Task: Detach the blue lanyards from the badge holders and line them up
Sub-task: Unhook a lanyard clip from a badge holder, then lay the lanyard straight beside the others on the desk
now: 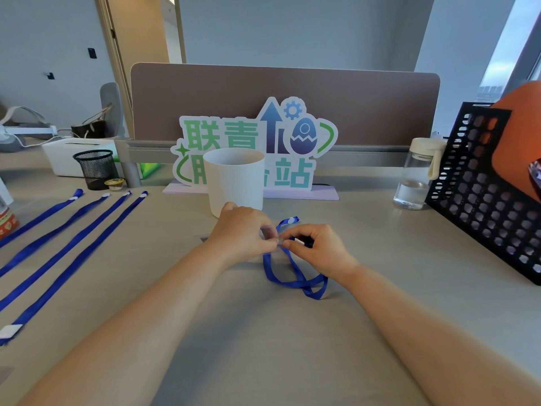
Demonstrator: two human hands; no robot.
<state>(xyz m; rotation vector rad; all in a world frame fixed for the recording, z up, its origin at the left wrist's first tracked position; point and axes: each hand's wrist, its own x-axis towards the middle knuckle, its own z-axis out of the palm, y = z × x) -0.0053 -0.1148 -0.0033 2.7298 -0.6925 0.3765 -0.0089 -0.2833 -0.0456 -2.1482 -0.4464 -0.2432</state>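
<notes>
Both hands met near the middle of the table, just in front of a white cup. Left hand: thumb and forefinger pressed together on a small clear piece, probably the badge holder, though too blurred to be sure. Right hand: fingertips pinched on the blue lanyard right at that piece, touching the left fingertips. The lanyard's loop lay twisted on the table below the hands; its snap end stuck up behind them. Four detached lanyards lay stretched out side by side along the table's left edge, roughly parallel, white snaps toward the far side. A water bottle and black perforated rack stood at the right edge.
</notes>
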